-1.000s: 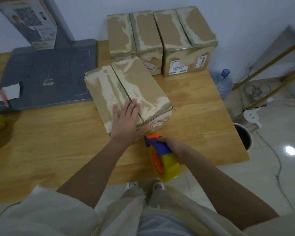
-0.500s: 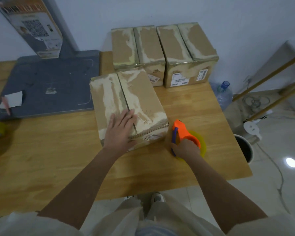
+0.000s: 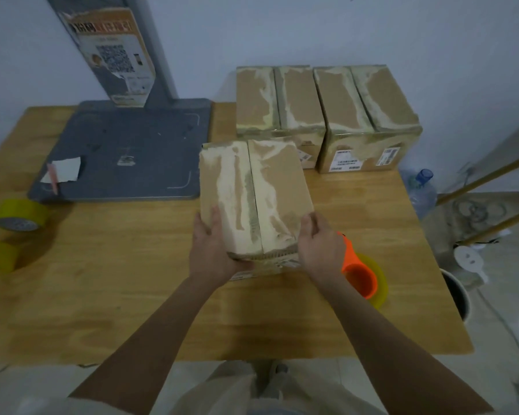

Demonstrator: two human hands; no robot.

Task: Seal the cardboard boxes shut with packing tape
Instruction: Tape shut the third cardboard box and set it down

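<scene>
The left hand (image 3: 212, 250) holds the near left corner of the box (image 3: 253, 202). Its thumb lies on top and its fingers curl round the side. The right hand (image 3: 319, 247) holds the near right corner the same way, with its fingers bent over the edge. Both hands grip the box and nothing else.

The box sits on the wooden table (image 3: 126, 295), near the front edge. The slit between its two top flaps runs away from the person. I cannot tell if fresh tape covers it.

Just behind the right hand, the orange tape gun (image 3: 358, 274) lies on the table with its yellow roll. Two more boxes (image 3: 327, 115) stand at the back by the wall, just behind the held one. Two spare yellow tape rolls (image 3: 12, 232) sit far to the left.

What could go wrong? If the person turns or slides the box, the right arm could bump the tape gun and push it toward the table edge. The flaps could also pop up if the tape is not stuck down well.
</scene>
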